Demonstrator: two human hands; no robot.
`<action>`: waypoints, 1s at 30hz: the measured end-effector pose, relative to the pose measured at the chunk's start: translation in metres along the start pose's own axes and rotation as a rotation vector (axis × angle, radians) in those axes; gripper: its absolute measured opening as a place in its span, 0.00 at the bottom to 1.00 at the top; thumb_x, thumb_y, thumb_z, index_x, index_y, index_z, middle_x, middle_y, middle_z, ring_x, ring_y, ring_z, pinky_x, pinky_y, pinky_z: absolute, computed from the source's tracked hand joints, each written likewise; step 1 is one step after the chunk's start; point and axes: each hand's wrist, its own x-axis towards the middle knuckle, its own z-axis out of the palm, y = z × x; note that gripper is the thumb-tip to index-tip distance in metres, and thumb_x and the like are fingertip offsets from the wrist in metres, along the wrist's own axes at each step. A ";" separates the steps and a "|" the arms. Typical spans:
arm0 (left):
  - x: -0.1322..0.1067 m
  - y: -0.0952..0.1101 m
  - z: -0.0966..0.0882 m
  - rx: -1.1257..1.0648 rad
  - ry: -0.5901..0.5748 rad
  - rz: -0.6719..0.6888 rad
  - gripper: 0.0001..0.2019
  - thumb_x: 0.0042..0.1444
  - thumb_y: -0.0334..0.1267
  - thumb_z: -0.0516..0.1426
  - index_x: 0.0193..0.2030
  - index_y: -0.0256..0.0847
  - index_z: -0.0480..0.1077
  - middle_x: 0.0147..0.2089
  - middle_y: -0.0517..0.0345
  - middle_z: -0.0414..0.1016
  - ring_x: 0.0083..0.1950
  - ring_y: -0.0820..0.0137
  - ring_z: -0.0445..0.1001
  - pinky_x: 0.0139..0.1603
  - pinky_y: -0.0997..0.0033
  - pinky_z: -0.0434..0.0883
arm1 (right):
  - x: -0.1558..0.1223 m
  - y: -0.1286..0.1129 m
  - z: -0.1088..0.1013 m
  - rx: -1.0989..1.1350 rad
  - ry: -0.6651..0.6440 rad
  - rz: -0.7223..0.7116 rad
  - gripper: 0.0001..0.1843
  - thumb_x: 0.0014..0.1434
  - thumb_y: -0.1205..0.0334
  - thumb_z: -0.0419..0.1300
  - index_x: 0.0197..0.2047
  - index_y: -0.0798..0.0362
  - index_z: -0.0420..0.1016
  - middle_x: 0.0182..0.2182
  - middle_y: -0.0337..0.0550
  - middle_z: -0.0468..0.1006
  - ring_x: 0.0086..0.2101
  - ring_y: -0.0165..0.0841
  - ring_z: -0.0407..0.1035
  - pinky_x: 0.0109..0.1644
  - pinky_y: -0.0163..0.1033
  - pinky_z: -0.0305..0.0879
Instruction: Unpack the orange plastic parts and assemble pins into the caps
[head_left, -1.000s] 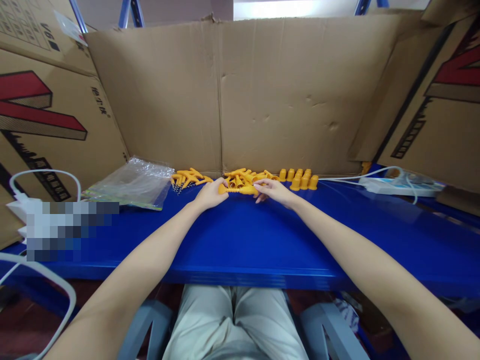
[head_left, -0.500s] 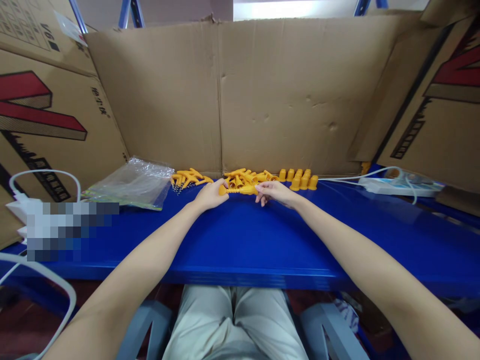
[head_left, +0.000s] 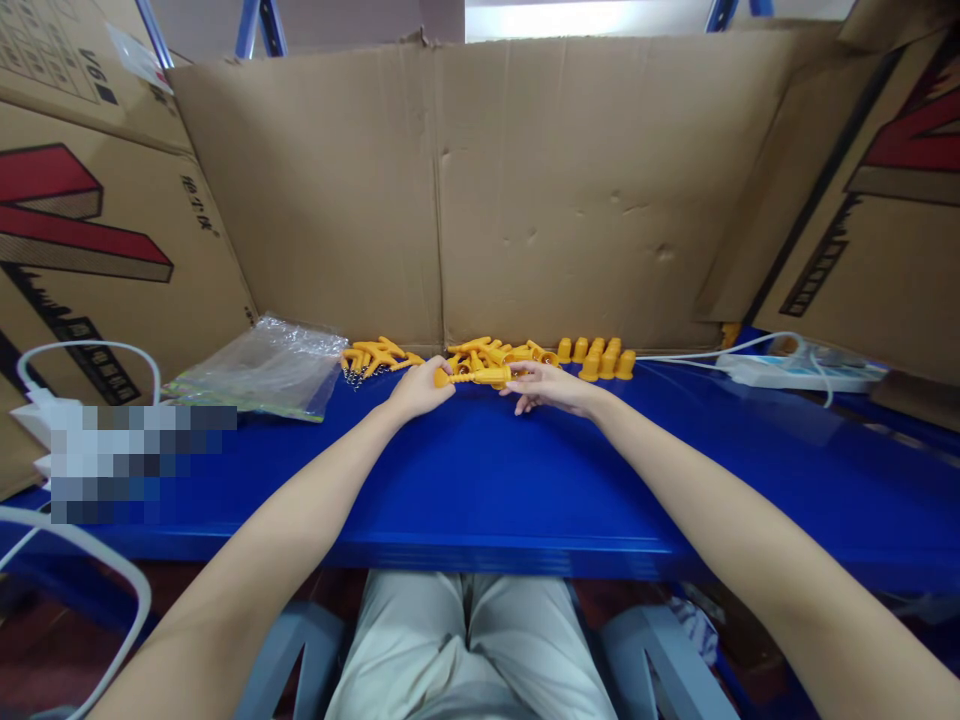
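A yellow plastic part [head_left: 489,377] with a ribbed, narrow shaft and a wider sleeve at its right end lies level between my hands, just over the table. My left hand [head_left: 420,390] is closed around its left end, where a rounded yellow piece shows by the thumb. At the sleeve's right end, the thumb and fingertips of my right hand [head_left: 549,388] pinch the part, the other fingers curled below. Behind my hands lies a heap of yellow plastic parts [head_left: 480,347]. Several yellow caps [head_left: 604,363] stand in rows to the right of it.
Yellow branched pieces with small metal screws [head_left: 375,354] lie at the left, beside a clear plastic bag [head_left: 262,370]. Cardboard [head_left: 570,190] walls in the back and sides of the blue table [head_left: 495,480]. A white power strip [head_left: 802,374] with cables is at the right.
The yellow part has shifted slightly left and up with my left hand. My right hand's fingertips have moved a little left along with its wide end.
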 end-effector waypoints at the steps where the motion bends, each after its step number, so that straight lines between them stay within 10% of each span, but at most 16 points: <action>1: 0.000 0.000 0.000 0.022 0.005 0.012 0.11 0.47 0.37 0.56 0.39 0.42 0.68 0.24 0.63 0.66 0.27 0.71 0.65 0.30 0.73 0.60 | 0.000 0.001 -0.001 -0.010 0.012 -0.005 0.19 0.56 0.63 0.64 0.49 0.54 0.64 0.37 0.45 0.80 0.23 0.26 0.73 0.25 0.30 0.70; 9: -0.003 0.003 -0.002 0.138 0.019 0.059 0.12 0.47 0.39 0.56 0.41 0.45 0.68 0.28 0.60 0.68 0.33 0.66 0.69 0.35 0.70 0.62 | 0.003 0.004 -0.004 -0.037 -0.032 -0.013 0.15 0.60 0.53 0.59 0.29 0.56 0.66 0.22 0.41 0.76 0.16 0.23 0.67 0.18 0.27 0.62; 20: -0.001 0.004 -0.003 0.043 0.009 0.045 0.12 0.46 0.37 0.56 0.40 0.42 0.69 0.26 0.61 0.68 0.29 0.68 0.67 0.33 0.71 0.61 | 0.007 0.004 0.001 -0.105 0.003 -0.049 0.17 0.64 0.49 0.51 0.32 0.54 0.63 0.23 0.42 0.75 0.14 0.24 0.64 0.15 0.29 0.58; 26: 0.001 0.002 0.001 -0.162 -0.060 -0.030 0.10 0.45 0.33 0.55 0.38 0.40 0.66 0.21 0.65 0.67 0.24 0.72 0.66 0.29 0.73 0.61 | 0.014 0.013 0.000 -0.551 0.186 -0.475 0.25 0.55 0.55 0.62 0.53 0.55 0.64 0.47 0.52 0.73 0.33 0.32 0.74 0.37 0.40 0.71; 30: 0.000 0.005 0.003 -0.236 -0.070 -0.037 0.09 0.45 0.33 0.55 0.37 0.40 0.65 0.19 0.67 0.65 0.22 0.74 0.65 0.28 0.75 0.61 | 0.014 0.013 0.001 -0.927 0.255 -0.769 0.22 0.55 0.57 0.62 0.53 0.53 0.67 0.50 0.53 0.72 0.51 0.41 0.67 0.53 0.49 0.63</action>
